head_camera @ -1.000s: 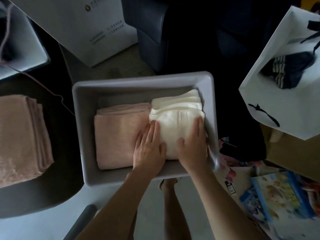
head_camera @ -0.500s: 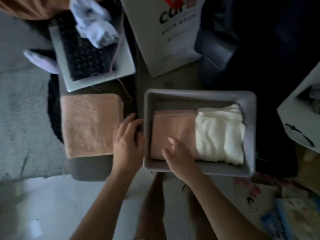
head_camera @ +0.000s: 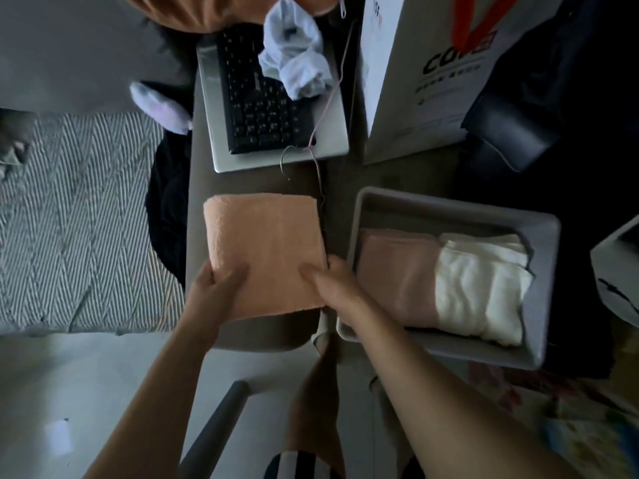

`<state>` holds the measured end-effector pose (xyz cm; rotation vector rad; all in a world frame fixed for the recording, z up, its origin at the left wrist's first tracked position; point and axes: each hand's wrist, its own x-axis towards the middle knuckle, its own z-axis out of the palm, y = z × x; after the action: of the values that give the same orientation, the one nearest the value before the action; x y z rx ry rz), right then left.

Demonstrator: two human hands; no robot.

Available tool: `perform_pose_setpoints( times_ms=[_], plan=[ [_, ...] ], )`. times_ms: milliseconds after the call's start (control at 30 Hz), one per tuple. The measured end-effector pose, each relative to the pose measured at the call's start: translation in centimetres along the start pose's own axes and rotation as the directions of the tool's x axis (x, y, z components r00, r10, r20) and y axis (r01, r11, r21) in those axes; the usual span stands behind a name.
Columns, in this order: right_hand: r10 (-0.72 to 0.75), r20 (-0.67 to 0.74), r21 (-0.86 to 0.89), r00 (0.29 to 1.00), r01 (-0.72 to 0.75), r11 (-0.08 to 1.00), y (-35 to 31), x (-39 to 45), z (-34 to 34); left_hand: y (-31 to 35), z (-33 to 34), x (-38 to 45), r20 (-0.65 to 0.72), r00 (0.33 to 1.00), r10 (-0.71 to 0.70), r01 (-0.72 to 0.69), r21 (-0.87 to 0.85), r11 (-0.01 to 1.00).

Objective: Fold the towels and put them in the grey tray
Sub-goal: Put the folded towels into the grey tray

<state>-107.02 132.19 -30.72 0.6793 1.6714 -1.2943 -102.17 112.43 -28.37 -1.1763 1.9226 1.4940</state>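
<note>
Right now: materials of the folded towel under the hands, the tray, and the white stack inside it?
Peach towel: looped terry cloth, probably cotton; nubbly, matte pile. Grey tray: looks like moulded plastic; smooth, dull walls, rounded corners. White towel: soft cloth, wrinkled, matte; weave too dim to tell.

We identify a lived-in home room by the laptop [head_camera: 276,98] on the low dark table [head_camera: 262,331], crumpled socks [head_camera: 297,63] on its keyboard, a herringbone rug [head_camera: 79,219] to its left, and a paper shopping bag [head_camera: 415,81] to its right.
</note>
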Motion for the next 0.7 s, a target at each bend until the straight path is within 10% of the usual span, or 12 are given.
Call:
perform_pose_setpoints(
  times_ms=[367,567,700],
  plan=[
    [-0.069,-0.348,0.001,0.935,0.074,0.997,11.8,-5.6,-16.2,-1.6,16.7,-6.6,0.327,0.903,0.278,-0.361,0.23,0.904],
    [-0.128,-0.278,-0.322,0.952,0.033,0.946,16.6,-1.6,-17.1,-7.1,21.6,-6.0,0.355,0.885,0.301,-0.462,0.745,0.481],
    [-0.16,-0.241,-0.334,0.957,0.073,0.94,16.8,-2.3,-17.4,-6.6,21.6,-5.1,0.315,0.911,0.266,-0.406,0.8,0.442]
  ],
)
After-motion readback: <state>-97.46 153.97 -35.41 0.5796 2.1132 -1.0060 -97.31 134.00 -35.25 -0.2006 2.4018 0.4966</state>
